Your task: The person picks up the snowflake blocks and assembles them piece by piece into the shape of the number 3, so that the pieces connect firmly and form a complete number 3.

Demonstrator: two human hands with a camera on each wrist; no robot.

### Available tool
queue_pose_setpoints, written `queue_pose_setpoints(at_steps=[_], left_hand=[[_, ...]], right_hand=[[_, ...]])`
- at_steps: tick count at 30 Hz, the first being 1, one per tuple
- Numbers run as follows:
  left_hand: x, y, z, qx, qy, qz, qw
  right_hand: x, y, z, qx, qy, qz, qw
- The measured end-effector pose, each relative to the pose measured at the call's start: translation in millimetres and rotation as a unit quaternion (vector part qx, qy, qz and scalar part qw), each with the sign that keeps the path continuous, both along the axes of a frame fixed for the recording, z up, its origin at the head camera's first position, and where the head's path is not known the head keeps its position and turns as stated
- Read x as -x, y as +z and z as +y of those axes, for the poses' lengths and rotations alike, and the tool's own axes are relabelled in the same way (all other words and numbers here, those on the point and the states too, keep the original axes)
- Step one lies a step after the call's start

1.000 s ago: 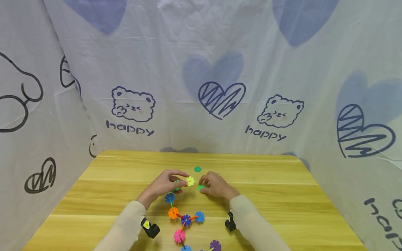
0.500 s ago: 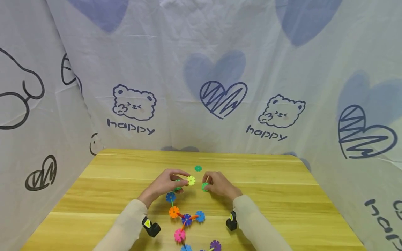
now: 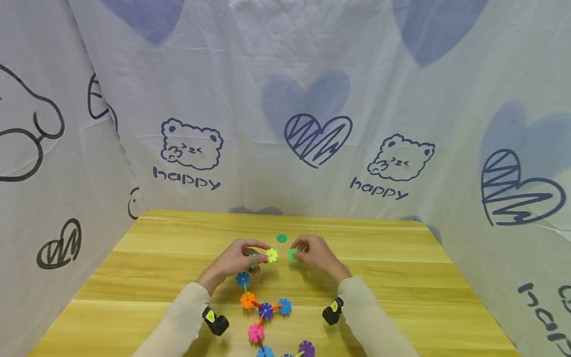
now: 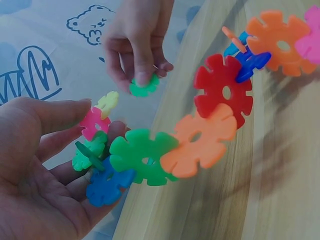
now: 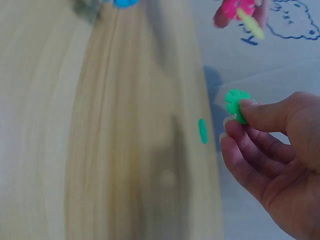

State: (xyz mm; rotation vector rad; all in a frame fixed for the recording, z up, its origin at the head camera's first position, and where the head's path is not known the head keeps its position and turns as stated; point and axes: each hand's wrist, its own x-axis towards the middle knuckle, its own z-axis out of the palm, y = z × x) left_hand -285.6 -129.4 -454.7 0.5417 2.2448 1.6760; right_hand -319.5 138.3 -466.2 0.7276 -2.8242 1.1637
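Note:
My left hand (image 3: 234,259) grips the end of a chain of slotted plastic snowflake discs. In the left wrist view, its thumb and finger pinch a pink disc (image 4: 95,123), with a yellow disc (image 4: 107,103) sticking out beyond. Green, blue (image 4: 109,187), orange (image 4: 200,142) and red (image 4: 222,90) discs follow along the chain, which trails toward the near side of the table. My right hand (image 3: 317,255) pinches a single green disc (image 5: 235,102) between thumb and fingers. A small gap separates that green disc from the yellow one.
Another green disc (image 3: 282,238) lies flat on the wooden table (image 3: 379,258), beyond the hands. A purple disc (image 3: 306,348) shows at the near edge of the head view. A printed white curtain (image 3: 250,163) hangs behind the table and at both sides.
My right hand has lifted the green disc off the table and moved it up and slightly right, turning its face into view. My left hand stays nearly still with the chain.

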Motion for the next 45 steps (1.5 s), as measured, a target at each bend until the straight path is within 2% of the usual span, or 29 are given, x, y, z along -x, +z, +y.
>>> queue_pose_setpoints(at_steps=[10,19,32,39,45], left_hand=[[-0.3,2.2,3.3,0.006,0.009,0.0,0.9999],[-0.9,0.7,5.5,-0.005,-0.003,0.01,0.9999],[1.5,4.6,10.1,-0.023,0.019,0.009,0.9995],[4.7,13.7,15.3,-0.02,0.05,0.017,0.9984],[10.0,20.4,21.5,-0.037,0.066,0.019,0.9969]], right_hand=[[-15.9,10.8,-3,0.064,0.014,0.016,0.9977],[-26.8,14.1,-13,0.064,0.024,0.058,0.996],[-28.5,16.1,-20,0.076,0.02,0.093,0.9926],[-25.4,21.1,-23,0.078,0.016,0.141,0.9868],[-24.8,28.1,-26,0.095,-0.002,0.179,0.9792]])
